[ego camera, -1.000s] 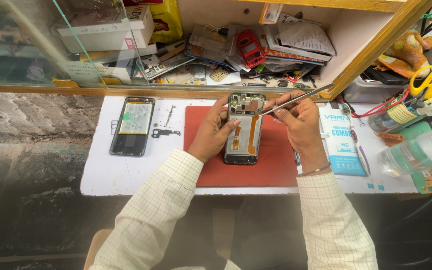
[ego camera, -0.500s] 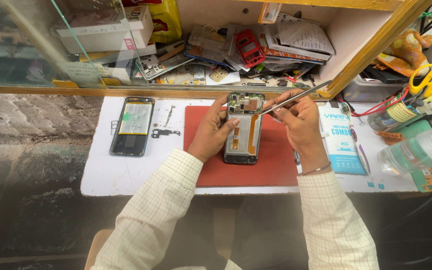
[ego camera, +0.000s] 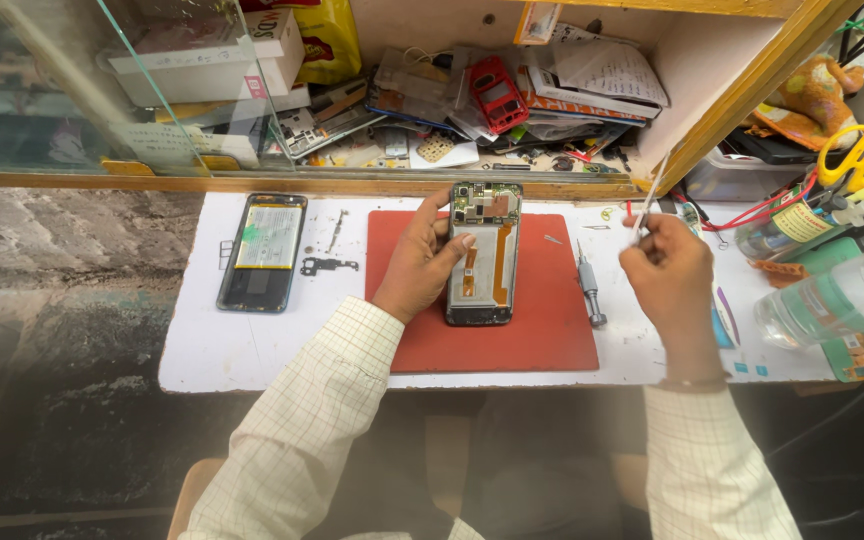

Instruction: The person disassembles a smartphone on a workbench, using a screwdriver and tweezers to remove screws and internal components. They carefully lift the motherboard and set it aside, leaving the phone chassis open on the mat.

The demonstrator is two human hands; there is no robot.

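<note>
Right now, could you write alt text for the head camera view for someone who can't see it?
A person's left hand steadies an opened phone lying on a red mat, while the right hand holds thin tweezers off to the side. A screwdriver lies on the mat, and a phone back panel rests on the white table.

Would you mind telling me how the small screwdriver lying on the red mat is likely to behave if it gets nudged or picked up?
The screwdriver looks round-bodied and lies flat near the edge of the red mat, so a nudge would probably roll it. It appears slim and metallic, so likely stiff and light. The right hand, which holds tweezers, is nearest; its narrow shaft may be fiddly to pinch.
</note>
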